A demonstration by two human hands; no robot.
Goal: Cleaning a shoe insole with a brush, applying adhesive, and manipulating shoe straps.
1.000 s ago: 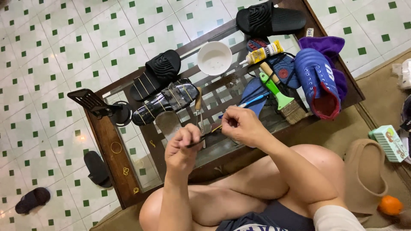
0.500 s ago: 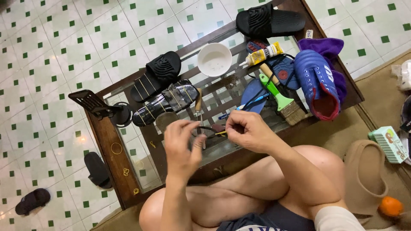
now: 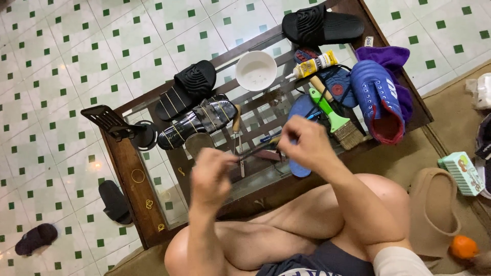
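Both hands pinch a thin dark strip over a glass-topped bench.

The left hand (image 3: 212,174) and right hand (image 3: 305,143) each close on an end of the strip (image 3: 258,148), above the wood-framed bench (image 3: 128,168); behind lie ribbed black sandals (image 3: 197,110), a white bowl (image 3: 255,70) and a green-handled brush (image 3: 335,118).

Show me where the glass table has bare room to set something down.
Bare glass lies on the table's near left, between the black stand and the left hand. The right half is crowded: white bowl, glue tube, green brush, blue shoe.
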